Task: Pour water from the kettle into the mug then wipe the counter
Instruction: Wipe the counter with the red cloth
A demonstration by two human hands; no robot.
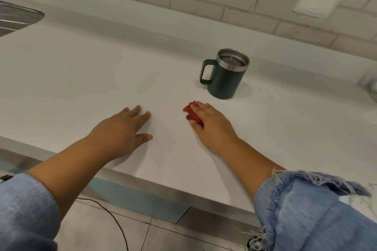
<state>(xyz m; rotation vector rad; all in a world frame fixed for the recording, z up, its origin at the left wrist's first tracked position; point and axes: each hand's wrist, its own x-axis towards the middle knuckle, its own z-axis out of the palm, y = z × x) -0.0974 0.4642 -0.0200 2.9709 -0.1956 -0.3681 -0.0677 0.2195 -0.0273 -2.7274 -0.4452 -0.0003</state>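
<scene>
Wiping stage | red cloth (pixel 191 113) bunched under right hand (pixel 210 122), fingers grasping it, on counter (pixel 102 67) | left hand (pixel 122 130) flat, fingers released | filled mug (pixel 225 76) upright just beyond cloth, slightly right

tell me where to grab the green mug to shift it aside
By its handle, coming from the left: the mug stands upright with the loop handle sticking out leftward, open to the free left hand. There's water inside, so keep it level. The right hand holds the red cloth.
</scene>
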